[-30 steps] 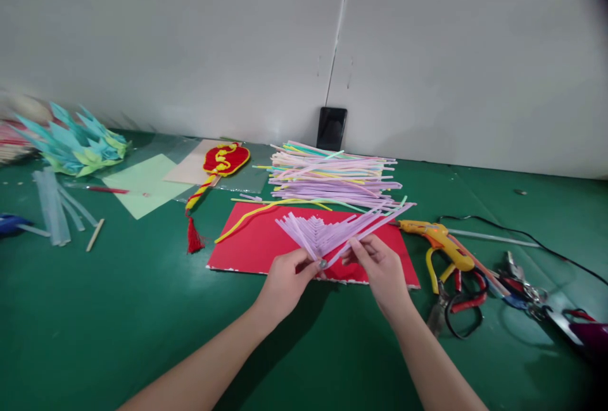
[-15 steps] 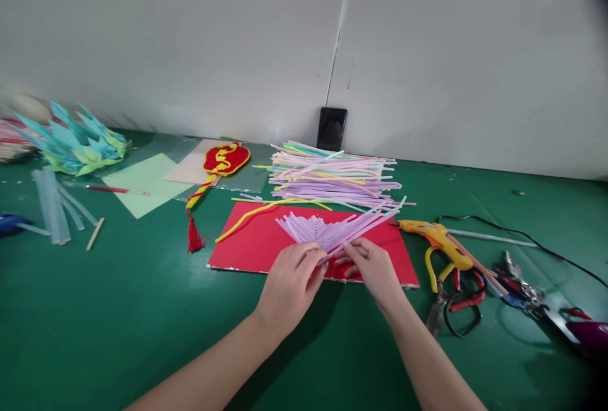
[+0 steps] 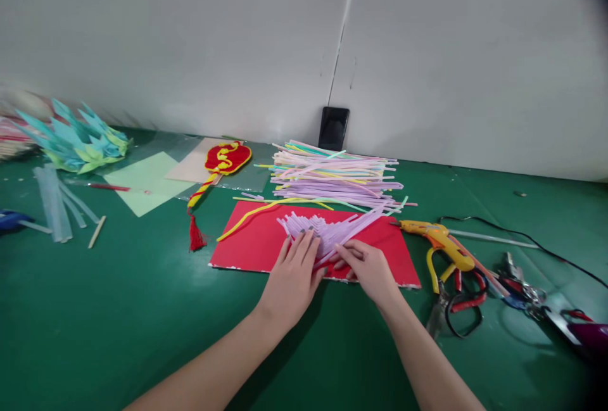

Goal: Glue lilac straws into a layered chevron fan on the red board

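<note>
Green tabletop (image 3: 142, 316) spreads beyond the red board (image 3: 256, 243) under lilac strips (image 3: 346, 231).

Head-worn view, facing forward, down at hands (image 3: 291, 278)

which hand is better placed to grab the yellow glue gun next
Probably the right hand: it is nearer the glue gun, while the left hand lies across the purple strips.

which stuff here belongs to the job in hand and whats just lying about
In the job: lilac strips, under the left hand and at the right hand; red board beneath; probably the strip bundle, perhaps the glue gun.

Seemingly lying about: phone; tasselled red ornament; turquoise paper piece.
</note>
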Motion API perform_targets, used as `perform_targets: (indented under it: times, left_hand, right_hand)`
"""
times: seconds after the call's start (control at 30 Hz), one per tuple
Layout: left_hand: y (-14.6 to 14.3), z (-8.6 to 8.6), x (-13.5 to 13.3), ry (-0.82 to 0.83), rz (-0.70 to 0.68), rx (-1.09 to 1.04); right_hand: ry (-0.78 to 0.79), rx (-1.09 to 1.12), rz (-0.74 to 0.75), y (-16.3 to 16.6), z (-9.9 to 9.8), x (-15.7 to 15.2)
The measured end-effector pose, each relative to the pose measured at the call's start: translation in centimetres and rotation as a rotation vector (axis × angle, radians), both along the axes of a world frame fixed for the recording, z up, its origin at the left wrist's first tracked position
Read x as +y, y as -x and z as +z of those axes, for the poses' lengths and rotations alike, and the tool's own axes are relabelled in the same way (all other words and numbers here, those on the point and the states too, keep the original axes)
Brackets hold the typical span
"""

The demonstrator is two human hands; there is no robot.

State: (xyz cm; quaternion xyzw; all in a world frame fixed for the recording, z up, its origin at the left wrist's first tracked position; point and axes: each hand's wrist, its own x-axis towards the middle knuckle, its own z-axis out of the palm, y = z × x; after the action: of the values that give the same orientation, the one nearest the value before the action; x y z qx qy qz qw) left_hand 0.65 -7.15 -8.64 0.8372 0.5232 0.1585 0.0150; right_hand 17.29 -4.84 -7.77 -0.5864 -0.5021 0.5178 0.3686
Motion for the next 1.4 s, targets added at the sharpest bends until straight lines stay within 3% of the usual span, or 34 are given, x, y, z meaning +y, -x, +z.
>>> perform_targets:
  times: [0.3, 0.7, 1.4]
  left_hand:
    - [0.1, 0.2, -0.1, -0.017, 0.055, 0.04]
    - [0.3, -0.3, 0.4, 0.009, 0.072, 0.044]
    - [1.0, -0.2, 1.2, 0.117, -0.198, 0.045]
  right_hand:
    - [-0.099, 0.02, 0.004, 0.4, -0.2, 0.1]
    - [-0.07, 0.034, -0.071, 0.5, -0.4, 0.4]
    - [0.026, 0.028, -0.242, 0.3, -0.7, 0.5]
